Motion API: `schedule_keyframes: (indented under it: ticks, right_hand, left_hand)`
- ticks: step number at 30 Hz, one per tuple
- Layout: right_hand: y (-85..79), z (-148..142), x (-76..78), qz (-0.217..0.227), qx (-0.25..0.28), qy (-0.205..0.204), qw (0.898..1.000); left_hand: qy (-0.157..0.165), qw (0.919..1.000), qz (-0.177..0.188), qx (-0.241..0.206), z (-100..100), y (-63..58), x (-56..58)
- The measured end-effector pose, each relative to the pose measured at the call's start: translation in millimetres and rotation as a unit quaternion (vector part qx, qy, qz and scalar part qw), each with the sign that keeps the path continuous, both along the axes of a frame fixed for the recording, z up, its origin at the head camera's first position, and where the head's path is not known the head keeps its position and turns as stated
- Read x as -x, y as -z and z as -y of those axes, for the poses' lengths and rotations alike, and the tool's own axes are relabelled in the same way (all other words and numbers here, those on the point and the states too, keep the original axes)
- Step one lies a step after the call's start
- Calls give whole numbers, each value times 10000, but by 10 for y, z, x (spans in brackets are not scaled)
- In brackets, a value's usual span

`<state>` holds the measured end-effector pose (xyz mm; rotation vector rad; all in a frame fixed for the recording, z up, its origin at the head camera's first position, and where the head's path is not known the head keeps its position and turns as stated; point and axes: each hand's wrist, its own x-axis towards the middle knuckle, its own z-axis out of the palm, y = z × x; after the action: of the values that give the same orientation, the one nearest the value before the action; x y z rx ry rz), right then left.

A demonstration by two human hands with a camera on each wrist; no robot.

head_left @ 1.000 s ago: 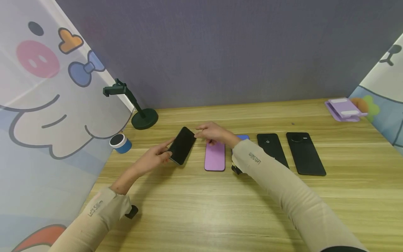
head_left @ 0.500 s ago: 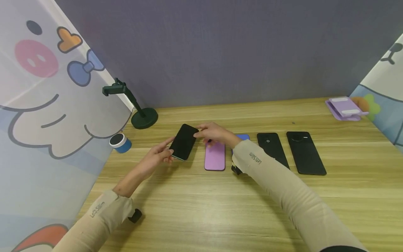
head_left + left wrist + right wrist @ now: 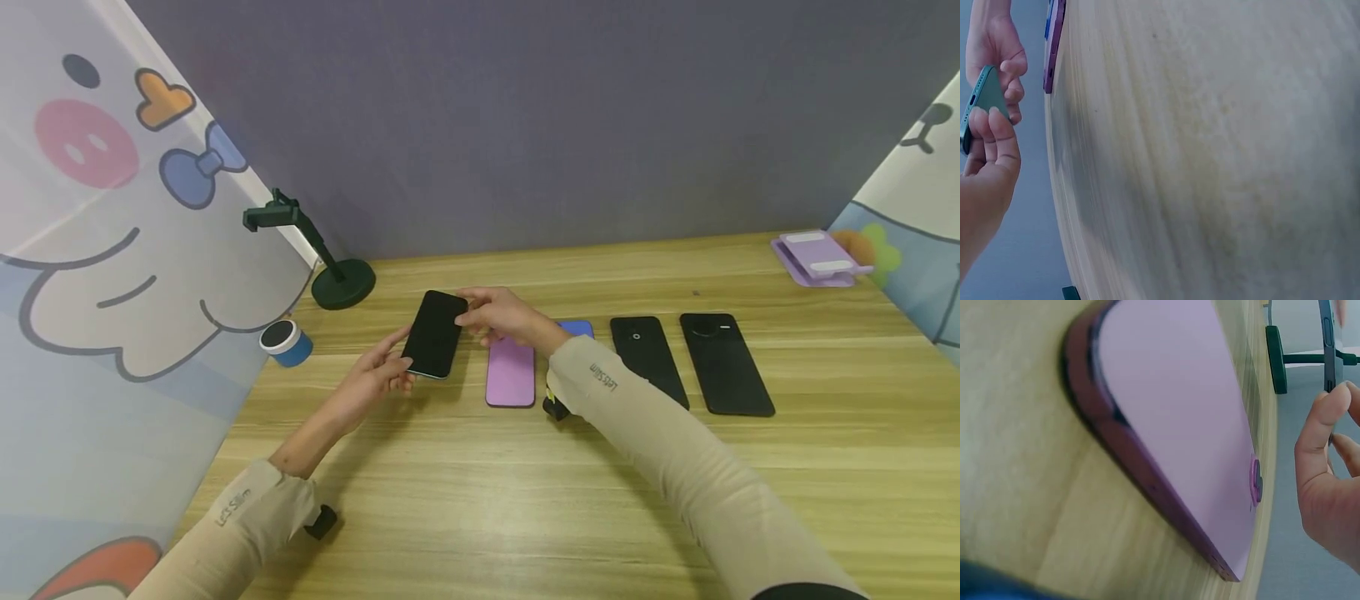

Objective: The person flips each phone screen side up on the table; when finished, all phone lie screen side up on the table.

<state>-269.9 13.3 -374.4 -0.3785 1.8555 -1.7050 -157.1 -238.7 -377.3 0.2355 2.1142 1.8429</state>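
A smartphone [image 3: 433,336] with a black screen is held up off the table between both hands, screen facing the head camera. Its green back [image 3: 989,97] shows in the left wrist view. My left hand [image 3: 372,375] pinches the lower left corner, thumb on the screen side and fingers behind. At the upper right edge my right hand [image 3: 498,317] pinches the phone between thumb and fingers. Below the right hand lies a pink phone [image 3: 511,372], face down, its camera bump [image 3: 1256,480] visible in the right wrist view. The right forearm partly covers a blue phone [image 3: 576,327].
Two black phones [image 3: 639,342] [image 3: 727,365] lie farther right on the wooden table [image 3: 480,500]. A dark green stand [image 3: 343,284] is at the back left, near a blue and white jar [image 3: 287,342]. A lilac folding stand [image 3: 821,257] sits at the back right, before the grey partition.
The held phone has risen slightly and turned a little more upright. My right hand has shifted left and now clasps its upper right edge; the left hand keeps its grip.
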Motion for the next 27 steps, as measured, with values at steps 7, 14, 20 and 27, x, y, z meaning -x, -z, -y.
schedule_keyframes:
  ticks: [7, 14, 20, 27]
  right_hand:
    - [-8, 7, -14, 78, 120, 27, 9999]
    - [-7, 42, -23, -28, -14, 33, 10000]
    - [3, 66, -22, -5, 10, 132, 9999]
    - [23, 81, -30, -112, -72, 157, 9998]
  left_hand:
    - [-118, 9995, -209, 222, -31, -12, -11]
    - [25, 9993, -219, 297, -26, -7, -22]
    - [-48, 9994, -162, 292, -35, -4, -39]
    - [-59, 9991, -132, 386, -22, 15, -50]
